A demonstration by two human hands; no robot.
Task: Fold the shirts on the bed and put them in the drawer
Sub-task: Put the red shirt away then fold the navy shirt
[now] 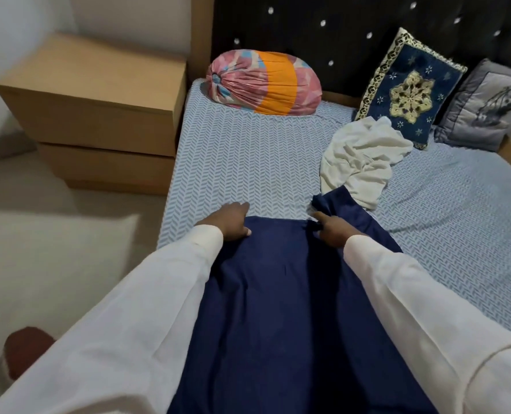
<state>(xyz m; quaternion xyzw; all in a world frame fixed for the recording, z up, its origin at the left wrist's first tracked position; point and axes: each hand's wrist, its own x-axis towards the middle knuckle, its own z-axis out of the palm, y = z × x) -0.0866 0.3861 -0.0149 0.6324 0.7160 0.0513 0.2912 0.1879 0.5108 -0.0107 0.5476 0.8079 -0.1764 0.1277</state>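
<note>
Sleeves: two white sleeves fill the foreground, reaching away from the camera along either side of the dark cloth.
Navy shirt: spread lengthwise on the bed from the near edge towards the middle, mostly flat. This is probably so that it can be squared up before the first fold.
Left hand: at the far left corner of the navy shirt, fingers curled over the edge and thumb lying on top, holding that corner down and taut.
Right hand: at the far right corner, where a flap of cloth stands up just beyond it. The forefinger is stretched out and the others look curled round a pinch of fabric, though the dark cloth makes the hold hard to read.
White shirt: crumpled in a heap just beyond the raised flap, touching or overlapping it. It is unfolded and presumably waiting its turn.
Drawer unit: a light brown unit left of the bed, both fronts closed, within easy reach for putting shirts away.
Bolster and blue cushion: against the headboard, well clear of the folding space.
Stage: folding of the navy shirt is just beginning, and nothing is in the drawer yet, as far as can be seen.
</note>
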